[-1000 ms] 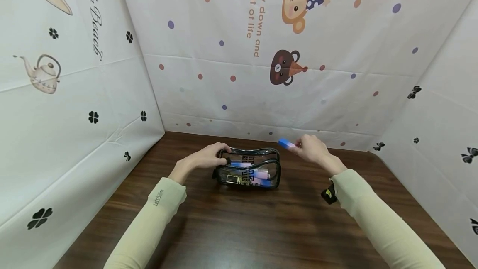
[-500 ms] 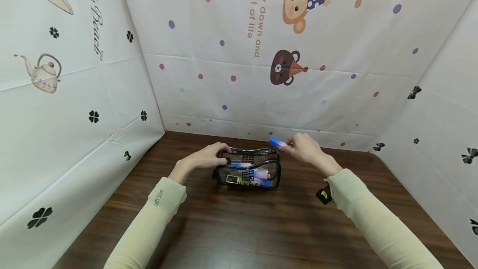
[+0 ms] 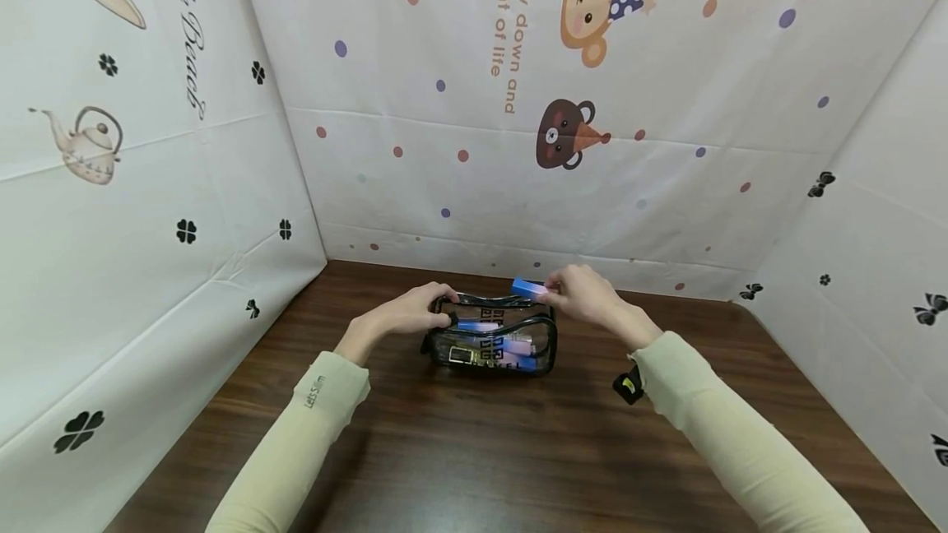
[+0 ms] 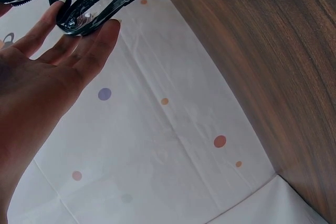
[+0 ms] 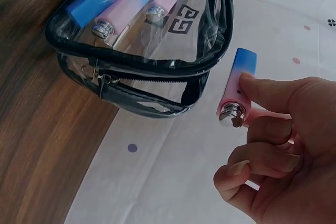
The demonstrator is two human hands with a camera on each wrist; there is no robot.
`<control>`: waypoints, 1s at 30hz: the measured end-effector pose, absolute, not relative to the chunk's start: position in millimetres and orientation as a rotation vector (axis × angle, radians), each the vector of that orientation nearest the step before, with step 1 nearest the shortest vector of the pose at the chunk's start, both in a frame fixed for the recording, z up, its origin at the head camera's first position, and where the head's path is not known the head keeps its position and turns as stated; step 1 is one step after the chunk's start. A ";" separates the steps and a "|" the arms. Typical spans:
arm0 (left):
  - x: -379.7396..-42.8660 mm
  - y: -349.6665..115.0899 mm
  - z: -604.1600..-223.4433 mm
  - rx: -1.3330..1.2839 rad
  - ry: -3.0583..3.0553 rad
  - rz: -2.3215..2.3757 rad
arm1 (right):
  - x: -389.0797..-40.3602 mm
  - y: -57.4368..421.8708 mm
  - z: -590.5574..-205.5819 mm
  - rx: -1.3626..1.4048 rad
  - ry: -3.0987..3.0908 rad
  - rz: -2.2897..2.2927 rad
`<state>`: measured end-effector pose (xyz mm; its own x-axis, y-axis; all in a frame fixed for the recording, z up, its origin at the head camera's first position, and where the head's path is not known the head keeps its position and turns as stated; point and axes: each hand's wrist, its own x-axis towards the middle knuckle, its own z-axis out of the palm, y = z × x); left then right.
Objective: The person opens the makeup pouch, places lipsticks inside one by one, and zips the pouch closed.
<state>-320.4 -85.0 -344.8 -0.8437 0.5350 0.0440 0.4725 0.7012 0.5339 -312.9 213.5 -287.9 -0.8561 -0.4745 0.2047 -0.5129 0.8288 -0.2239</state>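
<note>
A clear zip pouch [image 3: 492, 340] with black trim and black lettering sits on the table, its zipped top parted. Inside lie several blue-and-pink tubes [image 5: 128, 11]. My left hand [image 3: 406, 309] grips the pouch's left end, thumb in front and fingers behind; in the left wrist view that hand's fingers [image 4: 86, 56] lie against the black-trimmed edge. My right hand [image 3: 588, 294] pinches another blue-and-pink tube [image 5: 239, 85] with a faceted silver end between thumb and index finger. That tube overlaps the pouch's back right top edge in the head view, its blue end pointing left.
The brown wooden table [image 3: 474, 451] is enclosed by printed white cloth at the back [image 3: 415, 187], left [image 3: 148, 286] and right [image 3: 874, 286]. A black wrist device [image 3: 628, 387] hangs below my right cuff.
My right hand has moved left with the tube, from right of the pouch to over its right part. My left hand and the pouch have stayed put.
</note>
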 end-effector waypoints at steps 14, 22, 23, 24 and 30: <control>-321.0 -84.1 -344.6 0.827 2.797 0.818 | -313.7 201.6 -292.6 0.907 -2.866 0.370; -318.7 -83.8 -342.0 0.821 2.793 0.813 | -313.3 196.9 -294.4 0.919 -2.886 0.390; -318.6 -83.7 -341.7 0.820 2.792 0.813 | -313.4 197.1 -294.6 0.903 -2.890 0.396; -318.4 -83.6 -341.5 0.820 2.793 0.810 | -313.5 197.7 -294.8 0.891 -2.890 0.403; -318.1 -83.3 -341.8 0.820 2.790 0.821 | -313.4 207.5 -297.9 0.730 -2.861 0.444</control>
<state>-318.1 -83.3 -341.8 -0.8462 0.5316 0.0363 0.4665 0.7062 0.5325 -313.4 207.5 -297.9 -0.8691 -0.4428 0.2204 -0.4887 0.8372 -0.2454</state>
